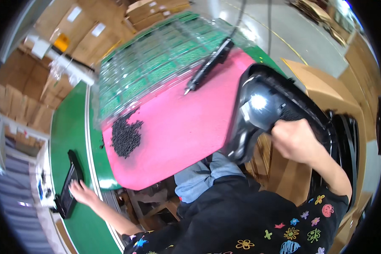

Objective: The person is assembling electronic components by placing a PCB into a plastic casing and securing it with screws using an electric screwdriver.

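My right hand is closed on the edge of a large glossy black plastic housing, tilted up over the right side of the pink mat. Motion blurs its lower end. Far to the left, my left hand reaches over a green belt, fingers stretched out against a smaller black plastic part lying there. On the mat's left side is a heap of small black screws. A black electric screwdriver on a cable slants over the mat's far part, bit pointing down.
Clear plastic trays cover the far side of the green table. At my right stands an open cardboard box with black parts inside. The green conveyor belt runs along my left. Cardboard cartons are stacked behind.
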### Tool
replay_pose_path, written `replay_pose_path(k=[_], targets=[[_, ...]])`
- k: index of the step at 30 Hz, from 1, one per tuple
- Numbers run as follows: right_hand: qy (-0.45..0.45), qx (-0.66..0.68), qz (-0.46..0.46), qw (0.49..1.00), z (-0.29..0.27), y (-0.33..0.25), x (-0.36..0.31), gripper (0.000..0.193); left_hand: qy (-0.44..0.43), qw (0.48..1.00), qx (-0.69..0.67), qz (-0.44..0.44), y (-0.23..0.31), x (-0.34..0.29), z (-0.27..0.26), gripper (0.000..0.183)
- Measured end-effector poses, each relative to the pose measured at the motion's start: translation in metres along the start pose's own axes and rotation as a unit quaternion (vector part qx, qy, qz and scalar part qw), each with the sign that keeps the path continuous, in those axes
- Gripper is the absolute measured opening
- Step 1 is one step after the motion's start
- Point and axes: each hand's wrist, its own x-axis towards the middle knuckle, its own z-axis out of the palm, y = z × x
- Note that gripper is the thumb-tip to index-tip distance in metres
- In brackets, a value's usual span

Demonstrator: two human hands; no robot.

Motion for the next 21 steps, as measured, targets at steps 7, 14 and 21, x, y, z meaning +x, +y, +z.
replay_pose_path(k=[7,14,21], targets=[[-0.162,0.020,-0.265,0.950,0.063,-0.047,0.084,0.011,-0.557,0.804,0.204,0.043,0.065,-0.190,0.203,0.048],[0.017,0.054,-0.226,0.973,0.057,-0.033,0.248,0.026,-0.761,0.490,0.314,0.286,0.019,-0.235,0.278,0.021],[-0.042,-0.293,0.189,0.937,0.089,0.209,0.416,0.028,-0.725,0.538,0.288,0.318,-0.007,-0.217,0.283,0.021]])
